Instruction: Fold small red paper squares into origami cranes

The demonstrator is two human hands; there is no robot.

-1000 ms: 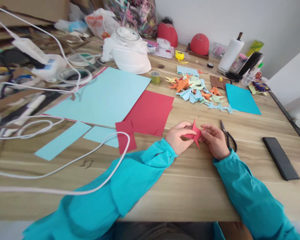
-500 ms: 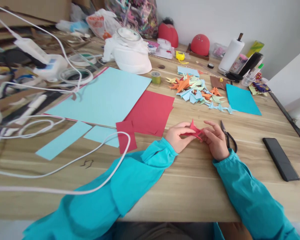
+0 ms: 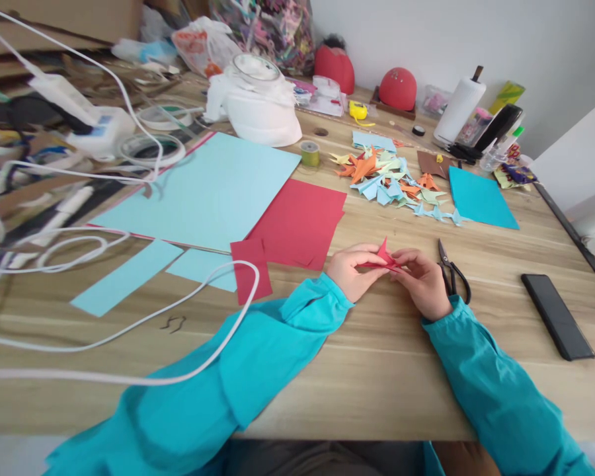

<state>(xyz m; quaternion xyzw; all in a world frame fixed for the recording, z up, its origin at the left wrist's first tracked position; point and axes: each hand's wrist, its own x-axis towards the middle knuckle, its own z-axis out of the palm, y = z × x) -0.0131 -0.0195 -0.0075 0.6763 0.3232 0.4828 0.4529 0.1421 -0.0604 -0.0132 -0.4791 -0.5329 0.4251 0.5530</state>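
Note:
A small folded red paper piece [image 3: 384,258] is pinched between both my hands just above the wooden table [image 3: 377,370]. My left hand [image 3: 351,271] grips its left side with curled fingers. On the right side, my right hand [image 3: 423,283] pinches it with thumb and fingertips. Both arms wear teal sleeves. Black scissors [image 3: 453,274] lie on the table right beside my right hand.
Red sheets [image 3: 300,221] and a large light-blue sheet [image 3: 203,192] lie left of my hands, with blue strips [image 3: 123,277] nearer. A pile of folded paper figures [image 3: 391,178], a teal sheet [image 3: 480,197], a black phone [image 3: 556,316] and white cables [image 3: 129,330] surround them.
The red paper piece has been folded flatter between my fingers; its lower point no longer hangs down. My right hand's fingers have closed in on it.

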